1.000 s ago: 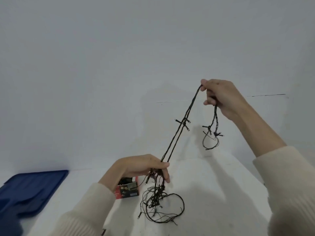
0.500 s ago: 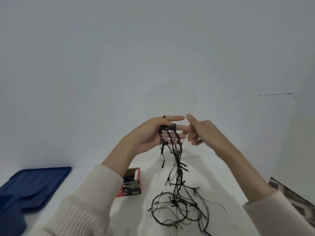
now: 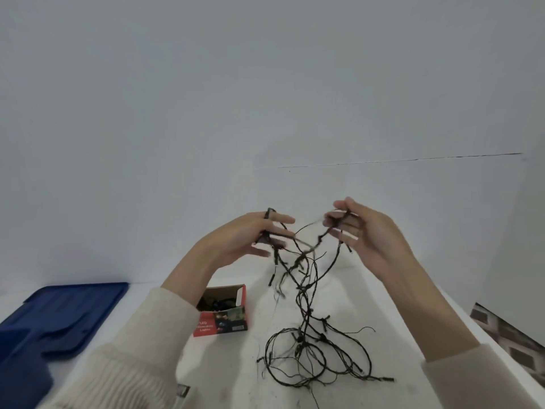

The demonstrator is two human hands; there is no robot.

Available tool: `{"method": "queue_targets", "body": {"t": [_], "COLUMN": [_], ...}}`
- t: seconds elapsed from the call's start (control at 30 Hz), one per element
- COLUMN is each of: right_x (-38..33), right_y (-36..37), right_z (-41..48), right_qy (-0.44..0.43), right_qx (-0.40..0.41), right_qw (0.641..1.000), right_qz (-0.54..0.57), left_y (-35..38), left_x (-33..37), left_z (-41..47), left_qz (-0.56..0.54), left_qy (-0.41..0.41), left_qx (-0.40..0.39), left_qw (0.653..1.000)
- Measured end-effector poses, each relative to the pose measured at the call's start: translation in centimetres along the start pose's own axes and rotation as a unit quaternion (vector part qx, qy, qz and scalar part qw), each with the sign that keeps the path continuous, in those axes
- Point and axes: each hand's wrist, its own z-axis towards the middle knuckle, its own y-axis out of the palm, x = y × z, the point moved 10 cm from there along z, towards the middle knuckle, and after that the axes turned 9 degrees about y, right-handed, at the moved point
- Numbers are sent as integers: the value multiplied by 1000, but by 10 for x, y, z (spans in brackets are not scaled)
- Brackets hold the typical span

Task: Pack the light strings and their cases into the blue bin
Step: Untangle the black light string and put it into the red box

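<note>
A black light string (image 3: 306, 293) hangs from both raised hands and ends in a loose tangle on the white table (image 3: 383, 314). My left hand (image 3: 250, 234) has loops of the string wound around its spread fingers. My right hand (image 3: 362, 228) pinches a strand at its fingertips, a short way to the right. A small red cardboard case (image 3: 224, 317) stands open on the table under my left forearm, with dark wire inside. The blue bin (image 3: 20, 376) shows at the lower left edge, with its flat blue lid (image 3: 73, 311) lying beside it.
A white wall rises right behind the table. The table's right edge runs diagonally at the lower right, with patterned floor (image 3: 513, 338) beyond it. A small dark object (image 3: 182, 391) peeks out at the bottom by my left sleeve.
My right hand came down from holding the string high and now pinches a strand beside my left hand. My left hand rose from the table with loops around its fingers. More string has piled on the table.
</note>
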Motion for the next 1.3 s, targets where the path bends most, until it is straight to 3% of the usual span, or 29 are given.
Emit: {"method": "queue_targets", "body": {"t": [0.1,0.23,0.37,0.43,0.5,0.57,0.67,0.73,0.83,0.9,1.03,1.13,1.2,1.3], "right_x": [-17,-31,-45,-45,-38,-21,12,14,-4,-24,-70,-100,-106,-91], "right_y": [-15,-31,-66,-67,-40,4,60,75,66,59,25,-13,-28,-19], "right_z": [1,9,13,19,26,31,27,24,37,45,67,68,66,62], "right_qy": [-24,-41,-76,-63,-30,-2,38,30,29,14,-33,-85,-97,-84], "right_qx": [21,42,113,125,73,-34,-181,-210,-177,-151,-51,26,62,72], "right_qw": [998,993,974,980,996,997,956,925,925,941,996,995,993,960], "right_qz": [57,105,180,143,39,-72,-226,-316,-335,-303,-64,51,1,-259], "left_y": [-30,-53,-92,-102,-90,-58,-11,-6,-23,-22,8,7,-9,-27], "left_x": [-12,-25,-48,-49,-34,-8,30,47,53,35,-30,-86,-103,-80], "left_z": [-2,-5,-11,-11,0,13,27,33,38,39,30,19,16,25], "left_qz": [91,80,28,-8,-12,12,59,80,65,19,97,115,120,120], "left_qy": [-19,-40,-78,-62,-27,14,49,65,85,74,24,-45,-69,-39], "left_qx": [81,126,241,270,227,124,-4,-16,20,-19,-152,-174,-130,-30], "left_qw": [992,988,967,961,974,992,997,995,994,997,983,977,982,992]}}
